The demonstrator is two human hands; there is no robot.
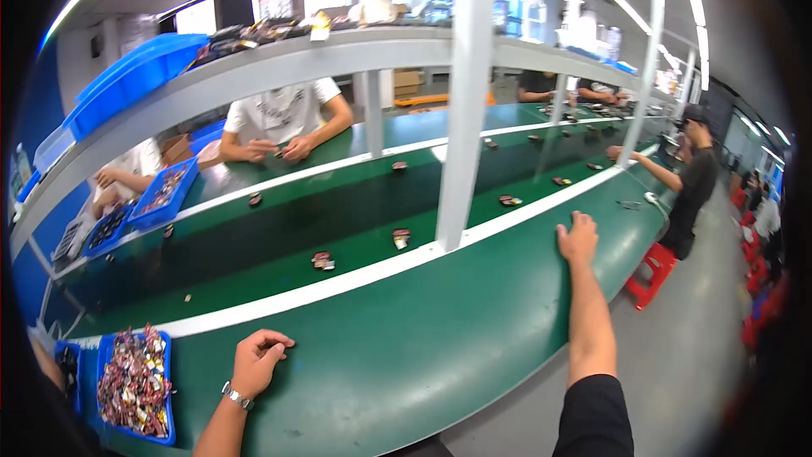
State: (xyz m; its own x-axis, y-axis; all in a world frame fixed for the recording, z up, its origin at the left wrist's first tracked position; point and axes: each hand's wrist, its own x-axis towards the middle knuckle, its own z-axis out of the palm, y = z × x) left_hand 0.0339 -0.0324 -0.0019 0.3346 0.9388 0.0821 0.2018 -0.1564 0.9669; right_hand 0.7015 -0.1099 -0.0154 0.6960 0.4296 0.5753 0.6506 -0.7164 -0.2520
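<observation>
2 bare hands held well apart over a green worktop, beside a belt of small parts.

Nearest me, the left hand (258, 362) is loosely curled with nothing visible in it; a blue tray (172, 427) heaped with small mixed parts (133, 381) sits to its left, probably for easy reach. The right hand (578, 239) lies farther along the glossy green worktop (389, 355), fingers relaxed; its underside is hidden, so I can't tell whether it bears weight. Beyond the white rail (355, 283), which likely separates worktop from belt, 2 clusters (322, 261) ride nearest on the dark belt (228, 254). Across it, a person in a white shirt (279, 114) works under a shelf (338, 51) of bottles; strip lights line the long room.
</observation>
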